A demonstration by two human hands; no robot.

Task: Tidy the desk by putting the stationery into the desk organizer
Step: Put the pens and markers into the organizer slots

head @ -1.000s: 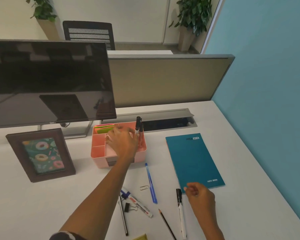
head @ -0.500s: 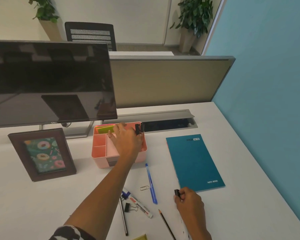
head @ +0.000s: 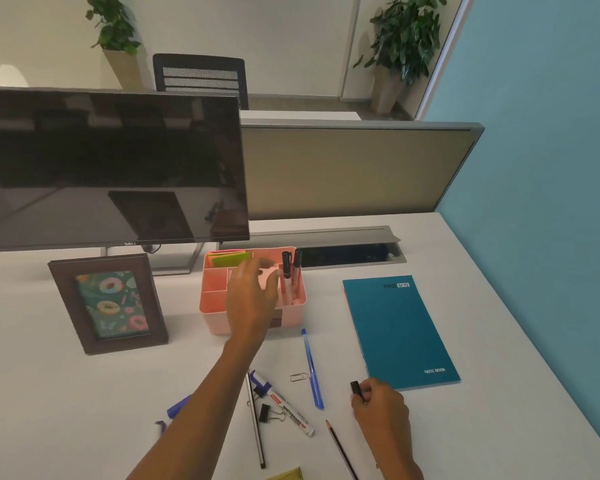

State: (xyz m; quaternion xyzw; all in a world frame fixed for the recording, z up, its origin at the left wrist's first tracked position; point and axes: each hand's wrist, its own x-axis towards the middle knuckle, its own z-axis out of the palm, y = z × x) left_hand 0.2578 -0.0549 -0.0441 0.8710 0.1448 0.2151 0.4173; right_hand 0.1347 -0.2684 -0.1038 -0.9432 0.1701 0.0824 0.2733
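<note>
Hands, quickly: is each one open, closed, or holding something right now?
Left hand: open, fingers spread above the pink organizer, holding nothing.
Right hand: closed, gripping a black-capped marker.

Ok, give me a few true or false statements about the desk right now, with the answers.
1. Two black-capped markers stand in the pink organizer. True.
2. The blue pen is inside the organizer. False: it lies on the desk in front of it.
3. The right hand grips a black-capped pen. True.
4. The teal notebook leans against the monitor. False: it lies flat on the desk, right of the organizer.
</note>
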